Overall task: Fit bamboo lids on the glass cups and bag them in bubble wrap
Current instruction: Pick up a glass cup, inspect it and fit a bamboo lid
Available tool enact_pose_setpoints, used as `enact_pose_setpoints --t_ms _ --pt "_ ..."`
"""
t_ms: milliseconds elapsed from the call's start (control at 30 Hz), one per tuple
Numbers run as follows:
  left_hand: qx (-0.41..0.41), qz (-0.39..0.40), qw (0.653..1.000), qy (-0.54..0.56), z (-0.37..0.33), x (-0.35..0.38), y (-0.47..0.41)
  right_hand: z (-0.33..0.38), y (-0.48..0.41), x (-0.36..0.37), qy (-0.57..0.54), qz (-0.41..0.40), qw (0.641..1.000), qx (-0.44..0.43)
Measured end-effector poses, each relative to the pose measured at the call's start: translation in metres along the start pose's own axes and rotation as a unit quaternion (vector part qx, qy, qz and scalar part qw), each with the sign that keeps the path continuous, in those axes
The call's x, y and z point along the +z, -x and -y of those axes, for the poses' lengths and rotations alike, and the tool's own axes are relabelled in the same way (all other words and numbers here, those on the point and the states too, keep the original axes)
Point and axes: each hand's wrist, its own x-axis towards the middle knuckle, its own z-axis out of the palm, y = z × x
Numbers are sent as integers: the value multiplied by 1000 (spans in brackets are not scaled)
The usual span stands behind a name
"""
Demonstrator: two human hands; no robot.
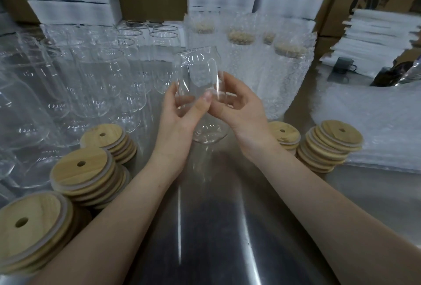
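I had one glass cup (200, 72) lifted clear of the steel table (205, 227), mouth uppermost and with no lid on it. The left hand (177, 114) was curled round its lower wall, thumb pressed to the near side. The right hand (241, 111) wrapped it from the opposite side, its fingers (235, 86) bent round the glass. I judged the cup light but rigid, slick and easily broken, so best gripped round the straight body rather than the thin rim, and with no hard squeeze. Lid stacks (84, 170) sat below and left of the left fingers, and more lids (332, 145) below and right of the right fingers. Beyond the fingertips stood bagged cups (250, 61). Bare glasses (102, 75) crowded left of the left fingers, and flat bubble-wrap bags (376, 125) lay well right of the right fingers.
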Motion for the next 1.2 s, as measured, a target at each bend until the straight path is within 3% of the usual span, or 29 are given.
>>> enact_pose_setpoints --t_ms 133,233,333,467,667,1200 --pt "-34 43 997 60 2 -3 -1 -2 3 1 77 20 996 -41" --pt "-6 15 999 52 3 -2 -2 -5 4 1 88 67 992 -66" --pt "34 -10 999 31 4 -4 -4 0 4 -1 44 107 992 -58" --pt "91 -19 995 -26 5 -4 -2 10 -1 -3 -49 91 995 -1" --pt "170 -30 976 -130 7 -2 3 11 -2 -5 -76 90 993 -22" --pt "241 -14 938 -247 7 -6 3 12 -11 -18 -202 110 969 92"
